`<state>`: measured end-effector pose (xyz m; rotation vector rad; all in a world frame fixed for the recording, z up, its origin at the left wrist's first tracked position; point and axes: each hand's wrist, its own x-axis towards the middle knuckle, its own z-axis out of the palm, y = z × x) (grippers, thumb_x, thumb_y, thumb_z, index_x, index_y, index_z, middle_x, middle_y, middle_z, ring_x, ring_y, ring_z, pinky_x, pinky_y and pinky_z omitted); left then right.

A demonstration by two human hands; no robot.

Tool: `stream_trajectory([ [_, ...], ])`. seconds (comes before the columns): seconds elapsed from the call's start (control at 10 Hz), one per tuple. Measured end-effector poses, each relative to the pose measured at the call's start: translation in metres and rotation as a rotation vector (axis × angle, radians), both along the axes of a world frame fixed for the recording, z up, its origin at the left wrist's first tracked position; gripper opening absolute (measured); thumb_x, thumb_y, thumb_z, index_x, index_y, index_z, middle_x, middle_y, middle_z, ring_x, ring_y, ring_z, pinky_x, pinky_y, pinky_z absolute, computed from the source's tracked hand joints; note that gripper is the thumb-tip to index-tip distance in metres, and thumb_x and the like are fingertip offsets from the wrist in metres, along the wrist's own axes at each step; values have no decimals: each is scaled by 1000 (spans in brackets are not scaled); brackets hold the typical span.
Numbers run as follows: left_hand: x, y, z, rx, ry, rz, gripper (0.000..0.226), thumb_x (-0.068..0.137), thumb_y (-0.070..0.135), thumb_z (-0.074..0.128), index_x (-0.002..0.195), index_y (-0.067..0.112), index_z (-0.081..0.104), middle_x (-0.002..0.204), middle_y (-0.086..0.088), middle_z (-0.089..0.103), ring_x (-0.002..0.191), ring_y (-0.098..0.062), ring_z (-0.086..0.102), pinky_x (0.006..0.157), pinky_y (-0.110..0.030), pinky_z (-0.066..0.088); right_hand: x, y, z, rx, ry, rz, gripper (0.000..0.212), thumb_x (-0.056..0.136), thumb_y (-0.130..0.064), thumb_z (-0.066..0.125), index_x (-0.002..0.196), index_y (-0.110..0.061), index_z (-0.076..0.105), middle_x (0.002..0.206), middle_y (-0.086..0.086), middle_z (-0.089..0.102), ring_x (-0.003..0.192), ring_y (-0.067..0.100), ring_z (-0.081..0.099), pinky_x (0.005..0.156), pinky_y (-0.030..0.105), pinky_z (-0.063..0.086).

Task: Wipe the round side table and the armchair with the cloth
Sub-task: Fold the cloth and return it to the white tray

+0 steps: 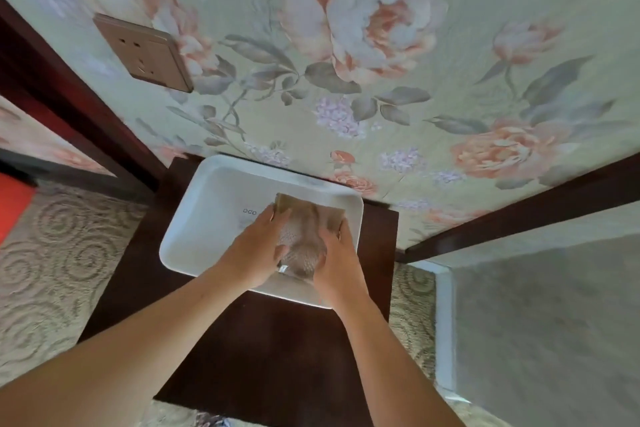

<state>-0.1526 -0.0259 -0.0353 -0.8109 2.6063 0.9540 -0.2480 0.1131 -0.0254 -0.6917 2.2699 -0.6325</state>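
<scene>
Both hands are closed on the cloth [304,236] inside the white basin [207,204]: the left hand [254,250] has its grip on the cloth's left side, the right hand [337,265] on its right. The basin sits on a dark square surface [242,357] against the floral wall. Neither a round side table nor an armchair shows, so the wiping itself looks not yet begun; this seems like preparing the cloth.

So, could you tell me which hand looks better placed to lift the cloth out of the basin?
Either, marginally the left hand: both grip the cloth inside the basin, the right hand opposite.
</scene>
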Motion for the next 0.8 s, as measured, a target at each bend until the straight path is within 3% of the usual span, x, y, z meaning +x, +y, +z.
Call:
stream_trajectory([
  [0.1, -3, -11, -34, -152, -104, -185, 74, 99, 43, 55, 159, 37, 13, 170, -8, -15, 157, -32, 3, 122, -51, 23, 8, -10, -33, 60, 133, 93, 57, 102, -9, 43, 155, -22, 26, 168, 2, -10, 154, 24, 6, 120, 40, 27],
  [0.2, -4, -20, -61, -295, -151, -319, 79, 99, 59, 37, 159, 36, -8, 167, -3, -25, 155, -26, -20, 126, -47, 4, 17, -11, -58, 125, 273, 175, 57, 104, -28, 39, 158, -27, 18, 169, 4, -4, 154, 26, -5, 126, 42, 4],
  [0.4, -10, -30, -82, -423, -104, -370, 78, 95, 69, 17, 151, 34, -25, 161, -1, -32, 149, -25, -33, 121, -46, -20, 5, -16, -86, 157, 391, 194, 59, 103, -40, 37, 157, -35, 12, 169, -1, -6, 154, 23, -10, 122, 40, -8],
  [0.5, -19, -33, -77, -429, -141, -367, 78, 97, 67, 18, 154, 32, -21, 159, -1, -32, 151, -27, -30, 120, -46, -19, -5, -20, -86, 156, 421, 217, 60, 103, -37, 40, 157, -34, 12, 169, -1, -3, 153, 21, -12, 122, 39, -11],
  [0.6, -21, -33, -56, -361, -118, -423, 70, 103, 52, 28, 160, 32, -7, 169, -7, -16, 156, -30, -15, 124, -45, -9, -5, -26, -72, 139, 375, 196, 64, 102, -35, 44, 158, -33, 14, 169, 2, 0, 150, 16, -16, 119, 35, -15],
  [0.7, -1, -25, -9, -334, 82, -473, 68, 97, 40, 57, 158, 28, 31, 167, -8, 24, 153, -30, 26, 122, -44, 23, 16, -16, -34, 82, 276, 113, 62, 102, -33, 39, 159, -25, 14, 169, 5, 6, 150, 14, -13, 118, 29, -14],
  [0.8, 22, -27, 25, -338, 50, -455, 67, 97, 37, 56, 157, 26, 29, 167, -4, 27, 150, -25, 35, 121, -39, 31, 34, -14, 1, 110, 204, 53, 60, 105, -42, 29, 158, -15, 19, 167, 6, 15, 154, 17, 2, 122, 31, -5],
])
